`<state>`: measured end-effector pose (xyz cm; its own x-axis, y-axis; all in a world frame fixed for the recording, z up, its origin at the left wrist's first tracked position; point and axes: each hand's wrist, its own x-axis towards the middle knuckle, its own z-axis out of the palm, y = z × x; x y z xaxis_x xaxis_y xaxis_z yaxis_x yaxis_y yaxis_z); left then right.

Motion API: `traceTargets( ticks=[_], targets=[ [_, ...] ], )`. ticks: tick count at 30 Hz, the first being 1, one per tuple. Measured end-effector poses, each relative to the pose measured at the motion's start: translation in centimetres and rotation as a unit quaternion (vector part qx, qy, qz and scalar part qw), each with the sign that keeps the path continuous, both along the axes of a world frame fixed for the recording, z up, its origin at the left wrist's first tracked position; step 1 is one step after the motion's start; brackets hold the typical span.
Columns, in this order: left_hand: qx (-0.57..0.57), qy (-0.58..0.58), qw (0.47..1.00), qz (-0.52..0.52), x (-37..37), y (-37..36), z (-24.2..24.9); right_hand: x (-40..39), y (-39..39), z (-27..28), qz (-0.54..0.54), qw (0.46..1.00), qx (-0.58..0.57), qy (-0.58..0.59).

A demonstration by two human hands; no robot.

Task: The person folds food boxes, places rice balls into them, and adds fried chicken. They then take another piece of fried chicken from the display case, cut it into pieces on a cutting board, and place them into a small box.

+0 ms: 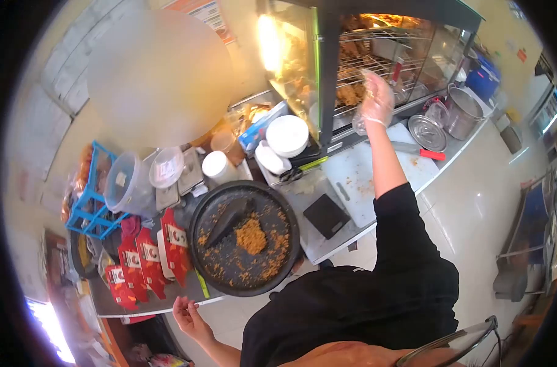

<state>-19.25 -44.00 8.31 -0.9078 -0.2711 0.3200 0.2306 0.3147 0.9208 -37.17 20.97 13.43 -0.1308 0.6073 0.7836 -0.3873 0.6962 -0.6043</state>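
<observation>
My right hand (376, 101), in a clear plastic glove, is raised in front of the open side of a lit warming cabinet (407, 30). Its fingers reach toward the wire racks, where browned food (350, 93) lies; whether it holds anything is hard to make out. My left hand (193, 319) is bare, with its fingers apart and nothing in them, just off the counter's front edge. Near it lies a green-handled utensil (202, 284). A large round black pan (246, 284) holds a mound of orange rice (251, 237) and a dark scoop (231, 219).
Red food boxes (150, 260) stand left of the pan, by a blue rack (89, 205) and a clear tub (127, 183). On the right, a white cutting board (352, 177) bears a red-handled knife (432, 155), near a metal lid (428, 133) and a pot (463, 113).
</observation>
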Motion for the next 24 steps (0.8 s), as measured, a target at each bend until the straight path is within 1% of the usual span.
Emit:
traceTargets(
  ticks=[1, 2, 3, 5, 7, 9, 10, 12, 13, 14, 17, 18, 21, 22, 23, 24],
  targets=[
    [-0.009, 0.0, 1.0, -0.01, 0.0, 1.5, 0.3, -0.3, 0.5, 1.2, -0.075, 0.99, 0.054, -0.11],
    [-0.017, -0.005, 1.0, -0.007, 0.0, 2.9, 0.5, -0.4, 0.4, 3.4, -0.071, 0.971, 0.065, -0.221],
    [-0.02, -0.008, 1.0, -0.008, 0.0, 4.0, 0.8, -0.8, 0.0, 5.6, -0.065, 0.94, 0.077, -0.327],
    [-0.026, -0.017, 0.999, -0.01, 0.2, 5.7, 1.2, -3.4, 0.4, 7.5, -0.012, 0.895, 0.064, -0.44],
    [-0.042, -0.022, 0.999, -0.002, 0.4, 7.0, 2.0, -5.8, 0.4, 8.7, 0.047, 0.816, 0.093, -0.568],
    [-0.058, -0.03, 0.998, 0.015, 0.8, 7.5, 2.8, -10.0, 1.4, 4.5, 0.022, 0.839, 0.186, -0.51],
    [-0.081, -0.035, 0.996, 0.023, 0.9, 7.5, 3.0, -9.5, 0.8, 5.8, 0.065, 0.841, 0.16, -0.513],
    [-0.095, -0.031, 0.995, 0.025, 1.2, 7.5, 3.7, -7.3, 0.1, 8.4, 0.055, 0.821, 0.176, -0.54],
    [-0.1, -0.032, 0.994, 0.026, 1.3, 7.6, 3.9, -6.9, 0.1, 8.7, 0.05, 0.809, 0.186, -0.555],
    [-0.103, -0.032, 0.994, 0.03, 1.4, 7.9, 4.1, -7.9, 1.1, 8.2, 0.04, 0.763, 0.258, -0.592],
    [-0.117, -0.031, 0.992, 0.039, 1.5, 8.6, 5.0, -9.5, 3.5, 7.4, 0.065, 0.776, 0.134, -0.613],
    [-0.121, -0.03, 0.991, 0.041, 1.5, 8.9, 5.1, -9.3, 4.0, 7.1, 0.109, 0.872, 0.092, -0.469],
    [-0.123, -0.044, 0.99, 0.045, 1.5, 9.4, 4.9, -8.8, 6.8, 7.1, 0.306, 0.862, 0.033, -0.402],
    [-0.123, -0.053, 0.99, 0.045, 1.6, 9.5, 4.9, -9.2, 7.4, 7.5, 0.408, 0.822, -0.128, -0.377],
    [-0.123, -0.055, 0.99, 0.043, 1.7, 9.6, 4.9, -8.8, 7.8, 7.3, 0.4, 0.835, -0.147, -0.348],
    [-0.122, -0.056, 0.99, 0.039, 1.6, 9.8, 4.9, -7.3, 6.9, 8.1, 0.372, 0.851, -0.088, -0.36]
  ],
)
